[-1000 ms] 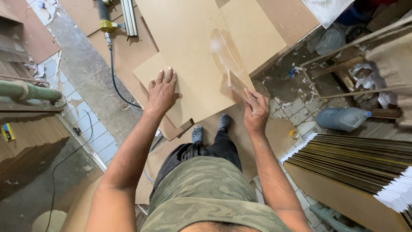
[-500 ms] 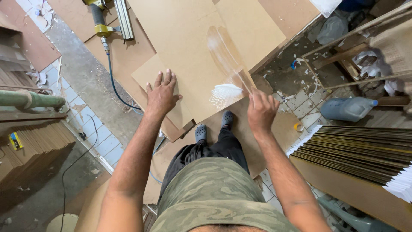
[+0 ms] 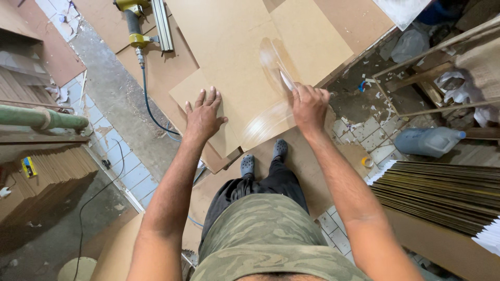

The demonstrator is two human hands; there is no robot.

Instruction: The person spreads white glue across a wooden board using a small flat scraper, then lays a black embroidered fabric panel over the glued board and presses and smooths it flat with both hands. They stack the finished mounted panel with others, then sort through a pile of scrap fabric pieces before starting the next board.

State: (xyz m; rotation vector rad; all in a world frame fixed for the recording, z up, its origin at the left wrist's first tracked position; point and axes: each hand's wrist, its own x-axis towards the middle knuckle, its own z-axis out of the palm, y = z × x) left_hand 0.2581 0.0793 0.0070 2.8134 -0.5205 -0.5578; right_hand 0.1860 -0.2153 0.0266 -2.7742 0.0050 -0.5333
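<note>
A tan fibreboard panel (image 3: pixel 245 78) lies in front of me on a stack of similar boards. My left hand (image 3: pixel 204 115) rests flat on its near left part, fingers spread. My right hand (image 3: pixel 309 106) is closed on a thin flat spreader (image 3: pixel 287 80) whose pale blade touches the board. Whitish glue smears (image 3: pixel 271 117) streak the panel around the blade, from its middle down to the near edge by my right hand.
A yellow pneumatic nail gun (image 3: pixel 136 21) with a blue hose (image 3: pixel 148 106) lies on boards at the back left. A grey plastic jug (image 3: pixel 429 141) lies on its side at right, above a stack of thin strips (image 3: pixel 442 192). My feet in grey clogs (image 3: pixel 263 157) stand below the panel.
My right hand with the spreader swept from the panel's near right edge up toward its middle, spreading the white glue into thin streaks. My left hand stayed flat on the board.
</note>
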